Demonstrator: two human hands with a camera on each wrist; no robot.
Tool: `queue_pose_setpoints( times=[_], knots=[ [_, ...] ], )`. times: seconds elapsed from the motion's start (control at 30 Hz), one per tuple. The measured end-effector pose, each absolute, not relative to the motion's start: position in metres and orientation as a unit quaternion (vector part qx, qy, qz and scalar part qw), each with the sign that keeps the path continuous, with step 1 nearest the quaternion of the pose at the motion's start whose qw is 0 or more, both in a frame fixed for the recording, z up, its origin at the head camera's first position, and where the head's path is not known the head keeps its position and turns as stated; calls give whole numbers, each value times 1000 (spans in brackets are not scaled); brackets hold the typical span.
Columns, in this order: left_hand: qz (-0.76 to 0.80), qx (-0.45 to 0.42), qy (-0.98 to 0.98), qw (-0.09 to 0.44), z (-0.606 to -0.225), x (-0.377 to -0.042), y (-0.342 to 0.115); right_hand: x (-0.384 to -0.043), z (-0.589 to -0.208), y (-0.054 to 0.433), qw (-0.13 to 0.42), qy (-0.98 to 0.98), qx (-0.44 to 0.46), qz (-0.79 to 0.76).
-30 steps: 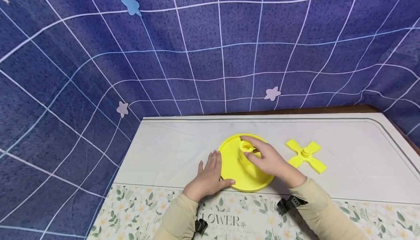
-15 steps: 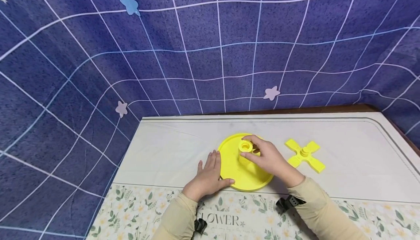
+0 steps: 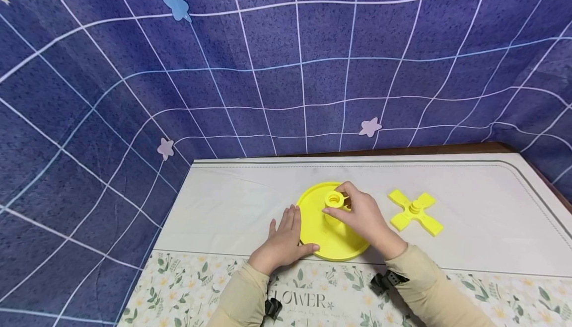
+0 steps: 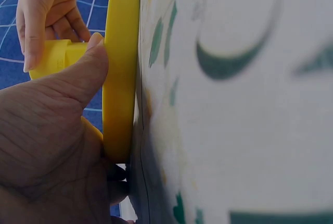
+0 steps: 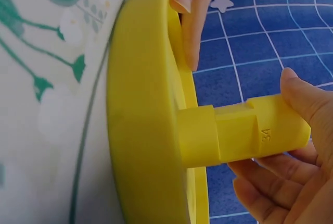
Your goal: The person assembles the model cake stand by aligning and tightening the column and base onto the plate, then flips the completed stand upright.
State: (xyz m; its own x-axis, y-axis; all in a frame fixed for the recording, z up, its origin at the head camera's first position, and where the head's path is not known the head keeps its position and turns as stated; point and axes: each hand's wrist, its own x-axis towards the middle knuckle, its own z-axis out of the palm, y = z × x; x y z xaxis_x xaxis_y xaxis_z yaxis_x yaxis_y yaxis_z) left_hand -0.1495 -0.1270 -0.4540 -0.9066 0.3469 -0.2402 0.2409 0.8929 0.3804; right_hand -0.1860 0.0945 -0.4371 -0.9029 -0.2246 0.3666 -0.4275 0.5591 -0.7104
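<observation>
A round yellow tray [image 3: 313, 232] with a low rim lies on the table, and a hollow yellow post [image 3: 333, 202] stands upright from its middle. Threads show inside the post's top opening, and the right wrist view reveals "34" marked on its stepped side [image 5: 266, 130]. My right hand [image 3: 364, 217] pinches the post near its top, thumb on the near side and fingers around the far side. My left hand [image 3: 282, 242] rests against the tray's left edge, fingers straight along the outside and thumb [image 4: 93, 62] over the near rim.
Right of the tray lies a yellow four-armed cross piece [image 3: 415, 210] with a threaded stub pointing up. A flower-print cloth [image 3: 196, 287] covers the table's front part. Behind the table hangs a blue grid-patterned curtain [image 3: 268, 83].
My right hand has turned a little about the post, its wrist shifting slightly left and toward me. My left hand and the tray have stayed in place.
</observation>
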Motion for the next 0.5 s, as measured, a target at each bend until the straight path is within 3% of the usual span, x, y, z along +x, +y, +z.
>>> queue_pose_setpoints(
  times=[0.5],
  knots=[
    [174,155,961,147,-455,-151,-127,-183,-439,88,151,-903,147,375]
  ],
)
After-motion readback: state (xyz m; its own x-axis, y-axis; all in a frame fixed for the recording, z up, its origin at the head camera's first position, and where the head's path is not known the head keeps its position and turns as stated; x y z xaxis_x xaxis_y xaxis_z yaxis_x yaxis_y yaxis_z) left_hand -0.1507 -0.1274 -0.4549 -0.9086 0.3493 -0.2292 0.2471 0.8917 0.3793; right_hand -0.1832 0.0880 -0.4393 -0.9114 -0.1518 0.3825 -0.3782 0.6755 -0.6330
